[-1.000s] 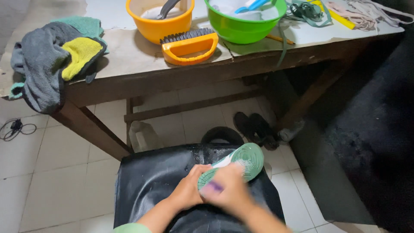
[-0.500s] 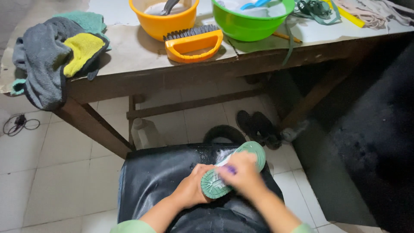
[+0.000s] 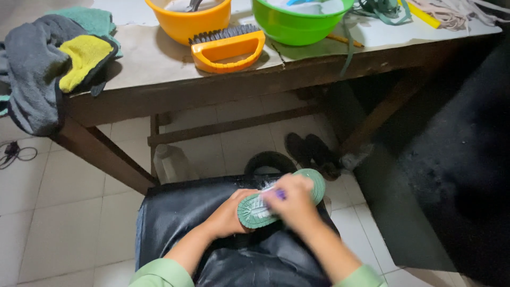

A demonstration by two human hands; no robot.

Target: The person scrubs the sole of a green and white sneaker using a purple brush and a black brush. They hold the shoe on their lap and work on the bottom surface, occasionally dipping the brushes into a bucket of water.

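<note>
Green-soled shoe (image 3: 255,211) between both hands

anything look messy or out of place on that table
Mostly tidy, two things stand out. The pile of cloths slumps over the table's left corner, part hanging off the edge. A green lace trails over the front edge near the green bowl. The orange brush lies on its side, bristles facing away.

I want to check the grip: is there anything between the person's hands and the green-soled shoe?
Nothing visible. The left hand holds the shoe directly at its heel end, sole up. The right hand lies on the sole, with a small purple thing, only partly visible, in its fingers.
</note>
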